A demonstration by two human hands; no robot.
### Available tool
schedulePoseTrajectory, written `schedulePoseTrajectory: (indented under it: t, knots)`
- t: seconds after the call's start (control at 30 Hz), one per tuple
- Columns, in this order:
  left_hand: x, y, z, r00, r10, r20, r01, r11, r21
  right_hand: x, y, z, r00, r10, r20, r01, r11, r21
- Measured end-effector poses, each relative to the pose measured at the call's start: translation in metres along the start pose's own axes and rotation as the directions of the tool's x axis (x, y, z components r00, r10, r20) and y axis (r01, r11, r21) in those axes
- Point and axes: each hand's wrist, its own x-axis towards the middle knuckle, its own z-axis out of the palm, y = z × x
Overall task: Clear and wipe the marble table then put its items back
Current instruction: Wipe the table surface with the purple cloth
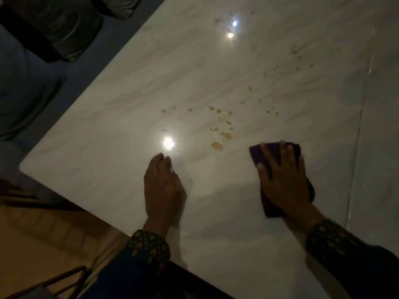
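The white marble table point(133, 83) fills most of the view, glossy and bare of objects. Brownish stains and crumbs point(220, 134) are scattered across its middle, trailing up to the right. My right hand point(282, 182) lies flat with spread fingers on a dark purple cloth point(272, 149), pressing it against the marble just right of the stains. My left hand point(162, 188) rests on the table near the front edge, fingers together and relaxed, holding nothing.
Dark cushioned seats point(58, 29) stand beyond the table's far left edge. A wooden chair frame point(54, 283) and tan floor lie at the lower left. Ceiling lights glare off the marble point(168, 142). A seam point(356, 147) runs down the table at right.
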Motion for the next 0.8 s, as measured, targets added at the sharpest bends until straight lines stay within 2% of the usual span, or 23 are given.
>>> schedulePoseTrajectory:
  t: [0.07, 0.13, 0.2, 0.27, 0.33, 0.4, 0.47, 0.57, 0.63, 0.7, 0.8]
  knots:
    - [0.0, -0.001, -0.001, 1.0, 0.021, -0.006, -0.021, 1.0, -0.008, 0.033, -0.038, 0.005, 0.994, 0.112, -0.011, -0.113, 0.993, -0.025]
    - [0.0, -0.003, -0.003, 1.0, 0.021, 0.0, -0.021, 0.998, -0.064, 0.047, -0.089, 0.013, 0.989, 0.148, -0.001, -0.148, 0.988, -0.038]
    - [0.002, -0.006, -0.009, 1.0, -0.019, 0.007, 0.02, 0.973, -0.23, 0.032, -0.137, 0.022, 0.996, 0.088, -0.005, -0.089, 0.996, -0.022]
    - [0.006, -0.014, -0.025, 0.997, -0.03, 0.064, 0.055, 0.897, -0.439, -0.01, -0.164, 0.03, 1.0, 0.014, 0.0, -0.014, 1.0, 0.024]
    - [0.024, -0.039, -0.048, 0.993, 0.02, 0.12, 0.044, 0.858, -0.511, -0.057, -0.167, 0.032, 1.0, -0.014, 0.008, 0.013, 0.998, 0.058]
    - [0.055, -0.083, -0.08, 0.987, 0.123, 0.103, -0.074, 0.917, -0.392, -0.082, -0.153, 0.031, 0.999, 0.036, 0.006, -0.036, 0.997, 0.065]
    - [0.096, -0.134, -0.11, 0.951, 0.279, 0.132, -0.251, 0.948, -0.196, -0.077, -0.134, 0.027, 0.978, 0.208, -0.012, -0.207, 0.977, 0.058]
    - [0.158, -0.191, -0.142, 0.866, 0.447, 0.225, -0.467, 0.883, 0.043, -0.037, -0.129, 0.019, 0.871, 0.492, -0.003, -0.49, 0.868, 0.079]
    - [0.188, -0.202, -0.147, 0.845, 0.477, 0.241, -0.509, 0.856, 0.092, -0.004, -0.153, 0.017, 0.809, 0.588, 0.0, -0.584, 0.803, 0.116]
    - [0.21, -0.195, -0.135, 0.836, 0.487, 0.252, -0.513, 0.858, 0.043, 0.015, -0.196, 0.024, 0.83, 0.558, -0.02, -0.553, 0.826, 0.113]
    - [0.239, -0.174, -0.103, 0.8, 0.535, 0.272, -0.549, 0.835, -0.03, -0.003, -0.269, 0.043, 0.937, 0.343, -0.07, -0.337, 0.938, 0.075]
